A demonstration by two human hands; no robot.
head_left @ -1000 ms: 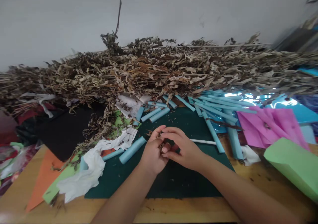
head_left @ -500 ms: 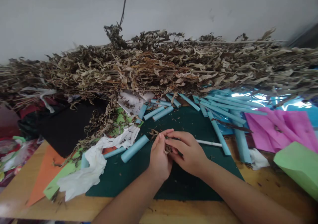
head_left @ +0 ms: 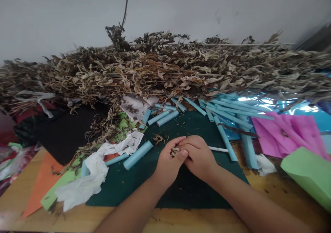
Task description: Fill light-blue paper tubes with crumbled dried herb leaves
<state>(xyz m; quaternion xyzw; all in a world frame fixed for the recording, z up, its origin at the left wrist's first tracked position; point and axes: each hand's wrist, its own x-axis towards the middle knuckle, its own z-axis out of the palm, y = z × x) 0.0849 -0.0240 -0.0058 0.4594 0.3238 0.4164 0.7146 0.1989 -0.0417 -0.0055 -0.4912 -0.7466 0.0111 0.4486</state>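
I cup leaf bits in left hand, fingers curled round them; right hand curls against it, contents hidden, probably limiting spills onto sheet.

One head-worn cam from where I stand: above the near side of the dark green sheet, fairly close, facing forward-down across it toward the wall behind.

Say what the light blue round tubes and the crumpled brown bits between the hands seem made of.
Light blue round tubes: probably rolled paper, smooth and matt; their even surfaces show little gloss. Crumpled brown bits: likely dried leaf, dull, with curled edges.
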